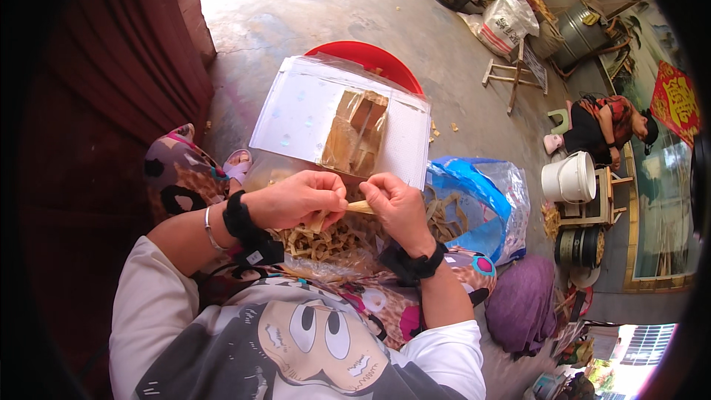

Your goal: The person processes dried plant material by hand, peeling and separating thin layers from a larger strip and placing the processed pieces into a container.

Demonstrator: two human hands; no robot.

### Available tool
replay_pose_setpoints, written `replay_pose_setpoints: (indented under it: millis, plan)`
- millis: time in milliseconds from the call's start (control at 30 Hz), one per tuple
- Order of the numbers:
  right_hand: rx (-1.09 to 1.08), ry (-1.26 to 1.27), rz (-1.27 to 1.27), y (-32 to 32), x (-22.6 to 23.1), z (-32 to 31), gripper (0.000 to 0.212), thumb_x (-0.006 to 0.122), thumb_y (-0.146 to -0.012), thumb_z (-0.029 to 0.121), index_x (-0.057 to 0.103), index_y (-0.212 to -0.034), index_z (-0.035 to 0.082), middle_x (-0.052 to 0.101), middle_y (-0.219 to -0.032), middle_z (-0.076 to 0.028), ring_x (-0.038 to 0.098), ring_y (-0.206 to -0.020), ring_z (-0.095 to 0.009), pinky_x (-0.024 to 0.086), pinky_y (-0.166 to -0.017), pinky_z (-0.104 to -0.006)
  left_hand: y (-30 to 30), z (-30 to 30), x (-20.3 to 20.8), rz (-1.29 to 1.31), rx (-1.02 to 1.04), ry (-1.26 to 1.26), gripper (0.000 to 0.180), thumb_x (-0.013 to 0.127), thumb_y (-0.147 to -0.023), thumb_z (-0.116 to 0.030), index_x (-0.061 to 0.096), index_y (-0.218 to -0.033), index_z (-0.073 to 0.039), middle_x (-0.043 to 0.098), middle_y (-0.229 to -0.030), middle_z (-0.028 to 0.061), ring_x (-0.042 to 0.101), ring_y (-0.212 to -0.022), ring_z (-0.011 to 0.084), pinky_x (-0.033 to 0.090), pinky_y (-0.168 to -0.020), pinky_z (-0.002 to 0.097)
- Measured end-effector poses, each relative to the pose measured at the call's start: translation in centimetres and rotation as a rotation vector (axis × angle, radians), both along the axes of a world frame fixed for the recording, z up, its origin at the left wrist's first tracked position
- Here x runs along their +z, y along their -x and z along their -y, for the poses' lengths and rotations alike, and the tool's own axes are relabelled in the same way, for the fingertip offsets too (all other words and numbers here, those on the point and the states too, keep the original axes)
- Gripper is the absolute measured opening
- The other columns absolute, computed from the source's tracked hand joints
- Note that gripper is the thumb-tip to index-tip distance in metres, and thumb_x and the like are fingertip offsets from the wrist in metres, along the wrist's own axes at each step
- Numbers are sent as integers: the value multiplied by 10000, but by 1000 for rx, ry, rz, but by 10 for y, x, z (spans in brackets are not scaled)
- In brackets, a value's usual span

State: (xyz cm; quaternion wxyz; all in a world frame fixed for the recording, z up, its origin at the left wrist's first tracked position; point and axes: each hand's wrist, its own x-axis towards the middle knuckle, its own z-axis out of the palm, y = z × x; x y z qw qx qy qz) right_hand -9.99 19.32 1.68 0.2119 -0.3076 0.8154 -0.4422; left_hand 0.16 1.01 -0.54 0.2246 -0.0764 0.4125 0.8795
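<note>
Over my lap, a pale yellow dried strip is stretched between my two hands. My left hand is closed in a pinch at its left end, and a short flap of the same material shows below those fingers. The thumb and fingers of my right hand grip the other end. Under both hands lies a heap of curled tan strips on clear plastic. Just beyond them, a white board rests on a red basin and bears a flat block of brown-tan pieces under clear film.
A blue and clear plastic bag with more strips stands at my right, near a purple cloth bundle. Further right are a white bucket, a seated person and a wooden stool. A dark red door stands left.
</note>
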Motion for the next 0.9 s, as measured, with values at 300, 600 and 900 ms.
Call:
replay_pose_setpoints:
  millis: [300, 600, 900]
  plan:
    - [299, -322, -137, 31, 8, -13, 186, 568, -895, 183, 651, -924, 18, 559, -603, -79, 524, -543, -101, 434, -532, -263, 10, 16, 18, -837, 279, 1447, 141, 614, -762, -18, 553, -883, -56, 581, -801, 74, 571, -754, 256, 480, -692, 319]
    - [41, -509, -855, 32, -12, -4, 179, 553, -858, 173, 621, -785, 25, 580, -566, -147, 603, -532, -306, 483, -524, -402, 18, 23, 16, -953, 142, 1997, 202, 627, -716, -65, 587, -913, -80, 557, -908, 46, 532, -886, 226, 445, -817, 325]
    - [283, 27, 852, -6, 14, 0, 196, 539, -932, 228, 614, -947, 48, 630, -716, -13, 520, -538, -26, 377, -455, -155, 3, 6, 13, -1207, 332, 1537, 283, 619, -735, -44, 573, -1013, -72, 535, -1089, 104, 602, -794, 261, 512, -669, 329]
